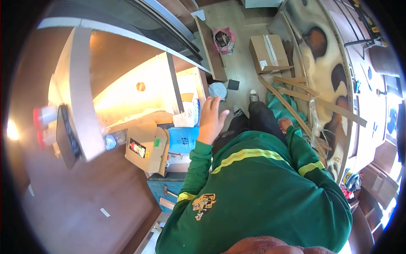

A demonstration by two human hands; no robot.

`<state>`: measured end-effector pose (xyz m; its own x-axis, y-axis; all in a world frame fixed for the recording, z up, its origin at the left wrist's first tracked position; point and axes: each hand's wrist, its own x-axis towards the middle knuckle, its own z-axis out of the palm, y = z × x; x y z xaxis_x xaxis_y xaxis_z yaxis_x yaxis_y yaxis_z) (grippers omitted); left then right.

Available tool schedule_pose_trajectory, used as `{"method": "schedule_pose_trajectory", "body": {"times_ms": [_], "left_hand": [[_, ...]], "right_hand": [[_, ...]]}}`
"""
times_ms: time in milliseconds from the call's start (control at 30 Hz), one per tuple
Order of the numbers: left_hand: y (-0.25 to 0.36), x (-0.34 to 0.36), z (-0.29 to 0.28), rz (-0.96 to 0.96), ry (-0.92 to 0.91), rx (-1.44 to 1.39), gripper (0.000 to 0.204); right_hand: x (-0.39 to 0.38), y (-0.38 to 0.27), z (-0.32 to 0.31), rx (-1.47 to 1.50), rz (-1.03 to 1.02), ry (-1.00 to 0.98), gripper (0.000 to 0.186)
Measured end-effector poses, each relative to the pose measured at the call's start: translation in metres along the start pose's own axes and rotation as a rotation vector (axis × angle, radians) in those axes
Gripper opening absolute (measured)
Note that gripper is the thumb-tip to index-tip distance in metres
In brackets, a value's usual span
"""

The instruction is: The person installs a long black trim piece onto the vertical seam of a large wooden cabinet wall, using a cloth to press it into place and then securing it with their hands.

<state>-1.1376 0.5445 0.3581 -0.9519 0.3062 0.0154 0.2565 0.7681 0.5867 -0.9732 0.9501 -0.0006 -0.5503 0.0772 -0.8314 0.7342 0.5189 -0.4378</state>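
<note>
My left hand (211, 120) is raised in front of my body, fingers stretched and thumb apart, holding nothing. Just left of it lies a blue package (184, 139), with a white printed bag (187, 115) behind it. A brown cardboard box (144, 154) sits further left on the same cluttered surface. My right hand (286, 124) hangs low at my right side, its fingers loosely curled with nothing visible in them. Green cloth (281, 108) lies beside that hand, next to long wooden strips (292, 111).
A taped carton (270, 54) and a pink bag (223, 41) stand on the floor ahead. A white round lid-like thing (218, 90) is near my feet. A patterned panel (315, 25) leans at the right. A blue drawer (163, 190) with a handle is at the left.
</note>
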Motion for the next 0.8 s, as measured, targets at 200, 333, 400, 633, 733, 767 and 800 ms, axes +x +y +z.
{"method": "schedule_pose_trajectory", "body": {"times_ms": [200,333,400,633,733,767,800], "left_hand": [[-0.049,0.064,0.043,-0.419,0.498,-0.211,0.078],[-0.073,0.116,0.061,-0.457,0.747,-0.083,0.087],[-0.079,0.138,0.063,-0.559,0.778,-0.221,0.082],[-0.115,0.162,0.085,-0.725,0.612,-0.182,0.032],[-0.143,0.154,0.111,-0.743,0.793,-0.266,0.027],[-0.141,0.159,0.112,-0.812,0.827,-0.273,0.026],[-0.139,0.158,0.114,-0.894,0.871,-0.281,0.024]], "right_hand": [[0.048,-0.133,-0.018,-0.218,-0.021,0.254,0.027],[0.105,-0.189,-0.016,-0.279,-0.096,0.253,0.028],[0.153,-0.206,-0.008,-0.242,-0.138,0.172,0.030],[0.314,-0.283,0.033,-0.066,-0.199,-0.001,0.046],[0.413,-0.292,0.074,0.151,-0.136,-0.101,0.063],[0.425,-0.315,0.077,0.195,-0.113,-0.193,0.067],[0.434,-0.342,0.081,0.220,-0.090,-0.292,0.071]]}}
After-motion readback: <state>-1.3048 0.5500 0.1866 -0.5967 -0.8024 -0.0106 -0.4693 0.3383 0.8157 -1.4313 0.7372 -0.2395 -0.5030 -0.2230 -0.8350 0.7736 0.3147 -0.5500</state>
